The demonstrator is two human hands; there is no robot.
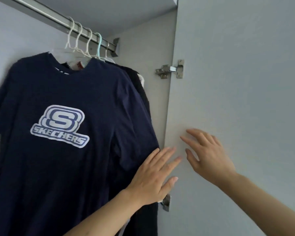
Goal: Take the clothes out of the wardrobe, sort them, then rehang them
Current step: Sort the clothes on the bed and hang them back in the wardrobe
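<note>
Right forearm: bare, nearest the lens, entering from 5 o'clock; right hand (207,156) has fingers spread and straight, holding nothing, over the pale grey wardrobe side panel (170,116); contact unclear.
Left hand (152,178): fingers straight, together, lying at the shirt's trailing edge, probably to part the garments.
Navy cotton T-shirt with white logo print (61,133): at 9 o'clock of the hands, hung on the rail, front outward.
Dark garments (140,86): packed behind it; count and kind unreadable.
Hangers: white wire hooks (78,38) and one mint plastic hook (99,45) on the brushed metal rail (46,17).
Hidden: hems cut off below; lower steel hinge (166,202) partly covered by the left hand.
</note>
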